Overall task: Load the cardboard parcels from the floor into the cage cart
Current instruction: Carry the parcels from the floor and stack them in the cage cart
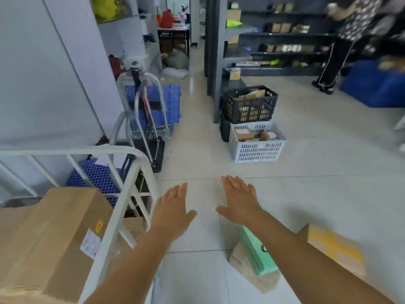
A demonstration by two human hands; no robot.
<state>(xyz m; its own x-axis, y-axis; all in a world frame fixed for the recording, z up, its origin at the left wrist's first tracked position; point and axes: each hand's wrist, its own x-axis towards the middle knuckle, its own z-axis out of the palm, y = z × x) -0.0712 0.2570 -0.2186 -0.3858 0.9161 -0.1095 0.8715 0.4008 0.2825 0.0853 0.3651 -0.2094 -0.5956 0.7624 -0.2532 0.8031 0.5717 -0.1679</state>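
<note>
A large brown cardboard parcel (pixel 54 238) with a white label lies inside the white cage cart (pixel 122 194) at the lower left. My left hand (pixel 173 211) and my right hand (pixel 238 202) are both stretched forward over the tiled floor, fingers straight, holding nothing. On the floor at the lower right lie a green box (pixel 256 253) on top of a tan parcel (pixel 252 270), and a yellow-and-brown parcel (pixel 333 246), partly hidden by my right arm.
A black crate (pixel 249 104) and a white crate (pixel 256 143) with small parcels stand ahead. Folding trolleys (pixel 142 119) and blue plastic panels lean at the left wall. Dark shelving (pixel 285 40) lines the back. A person (pixel 341 44) stands at the far right by a blue bin (pixel 372 84).
</note>
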